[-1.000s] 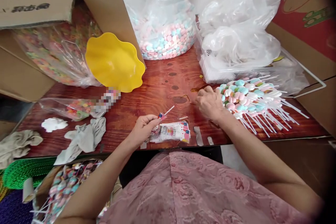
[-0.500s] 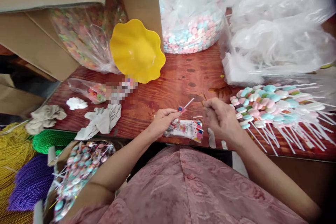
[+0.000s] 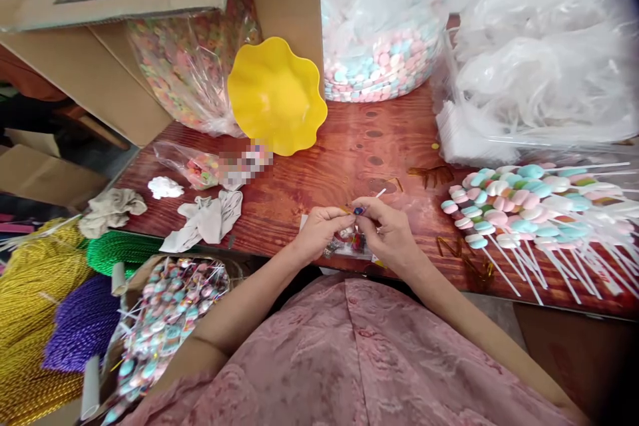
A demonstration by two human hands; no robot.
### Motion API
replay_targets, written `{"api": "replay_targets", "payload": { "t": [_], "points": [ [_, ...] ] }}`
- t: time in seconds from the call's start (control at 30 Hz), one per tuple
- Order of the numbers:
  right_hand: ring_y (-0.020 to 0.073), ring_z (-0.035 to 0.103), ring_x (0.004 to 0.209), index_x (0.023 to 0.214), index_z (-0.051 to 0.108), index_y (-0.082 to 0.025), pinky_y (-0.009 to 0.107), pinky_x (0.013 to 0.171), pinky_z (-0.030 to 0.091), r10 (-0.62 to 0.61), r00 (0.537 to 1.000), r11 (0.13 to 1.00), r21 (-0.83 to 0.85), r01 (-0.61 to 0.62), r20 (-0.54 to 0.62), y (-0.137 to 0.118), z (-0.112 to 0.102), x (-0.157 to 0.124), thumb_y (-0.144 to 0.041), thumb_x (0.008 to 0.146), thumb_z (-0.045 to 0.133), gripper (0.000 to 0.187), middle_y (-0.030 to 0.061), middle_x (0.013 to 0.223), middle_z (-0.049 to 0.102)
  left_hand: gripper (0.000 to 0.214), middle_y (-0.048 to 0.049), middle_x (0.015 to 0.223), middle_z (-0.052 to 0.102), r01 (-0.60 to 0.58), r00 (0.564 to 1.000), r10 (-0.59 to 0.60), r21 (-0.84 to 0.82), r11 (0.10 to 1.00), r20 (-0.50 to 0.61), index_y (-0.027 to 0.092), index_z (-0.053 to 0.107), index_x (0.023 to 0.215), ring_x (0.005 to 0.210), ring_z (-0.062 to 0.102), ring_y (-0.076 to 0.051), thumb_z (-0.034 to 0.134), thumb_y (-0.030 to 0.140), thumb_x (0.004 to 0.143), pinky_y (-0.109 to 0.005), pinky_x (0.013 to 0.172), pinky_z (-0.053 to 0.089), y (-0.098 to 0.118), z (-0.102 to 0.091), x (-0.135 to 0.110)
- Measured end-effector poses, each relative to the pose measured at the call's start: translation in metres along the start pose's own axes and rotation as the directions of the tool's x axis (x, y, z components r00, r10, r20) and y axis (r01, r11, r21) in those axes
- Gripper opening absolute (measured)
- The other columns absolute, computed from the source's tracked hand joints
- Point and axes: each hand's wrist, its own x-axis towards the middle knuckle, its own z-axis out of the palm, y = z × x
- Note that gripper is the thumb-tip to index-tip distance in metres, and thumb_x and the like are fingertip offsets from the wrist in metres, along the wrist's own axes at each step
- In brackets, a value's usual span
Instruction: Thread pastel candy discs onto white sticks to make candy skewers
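My left hand (image 3: 322, 229) and my right hand (image 3: 387, 233) meet over the near edge of the wooden table (image 3: 349, 160). Both pinch one thin white stick (image 3: 368, 204) with a small blue and red piece on it. The stick's free end points up and to the right. Under my hands lies a small printed packet (image 3: 349, 243), mostly hidden. To the right a pile of pastel candies on white sticks (image 3: 529, 206) lies on the table.
A yellow wavy bowl (image 3: 274, 96) leans on a cardboard box (image 3: 124, 26) holding a bag of coloured sweets. Bags of pastel candy (image 3: 379, 53) and clear plastic (image 3: 539, 66) stand behind. Crumpled cloths (image 3: 204, 223) lie left. A box of finished lollipops (image 3: 164, 319) and coloured cord rolls (image 3: 44, 306) sit lower left.
My right hand left the candy pile and came left to join my left hand on the stick. The view has shifted left, so everything sits further right in the frame.
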Motion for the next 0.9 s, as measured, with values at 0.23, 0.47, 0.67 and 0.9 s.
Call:
{"api": "replay_targets", "payload": {
  "t": [0.23, 0.47, 0.67, 0.9],
  "points": [
    [0.0144, 0.061, 0.065, 0.103, 0.054, -0.022, 0.027, 0.064, 0.047, 0.046, 0.995, 0.997, 0.062, -0.041, -0.09, -0.001, 0.004, -0.014, -0.021, 0.089, 0.057, 0.014, -0.001, 0.074, 0.065, 0.028, 0.0012, 0.055, 0.059, -0.004, 1.0, 0.005, 0.009, 1.0, -0.021, 0.011, 0.07, 0.065, 0.049, 0.045, -0.006, 0.079, 0.038, 0.062, -0.02, 0.05, 0.033, 0.0, 0.002, 0.009],
    [0.0147, 0.06, 0.067, 0.078, 0.067, -0.02, 0.029, 0.066, 0.049, 0.271, 0.962, 0.917, 0.312, -0.248, -0.03, 0.004, -0.002, -0.024, -0.028, 0.086, 0.063, 0.012, 0.0009, 0.073, 0.069, 0.029, 0.003, 0.055, 0.054, -0.086, 0.995, 0.094, 0.154, 0.984, -0.041, 0.013, 0.069, 0.065, 0.05, 0.041, -0.005, 0.071, 0.041, 0.069, -0.02, 0.049, 0.03, 0.0, 0.008, 0.008],
    [0.0136, 0.055, 0.059, 0.077, 0.061, -0.019, 0.027, 0.056, 0.046, 0.319, 0.873, 0.743, 0.474, -0.473, 0.37, 0.013, -0.013, -0.017, -0.045, 0.084, 0.064, 0.027, -0.0007, 0.068, 0.062, 0.025, 0.0015, 0.052, 0.056, 0.019, 0.996, -0.04, 0.235, 0.972, 0.085, 0.013, 0.068, 0.06, 0.046, 0.043, -0.006, 0.073, 0.037, 0.063, -0.018, 0.044, 0.031, 0.01, 0.007, 0.004],
    [0.0174, 0.049, 0.066, 0.087, 0.06, -0.019, 0.035, 0.064, 0.042, -0.579, 0.786, 0.801, -0.031, 0.598, 0.215, -0.003, -0.038, -0.02, -0.012, 0.093, 0.042, 0.021, 0.0054, 0.074, 0.061, 0.019, -0.0063, 0.054, 0.066, 0.452, 0.729, -0.468, 0.162, 0.877, 0.499, 0.01, 0.071, 0.064, 0.039, 0.055, -0.013, 0.079, 0.026, 0.056, -0.022, 0.035, 0.042, 0.012, -0.008, -0.005]
  ]
}}
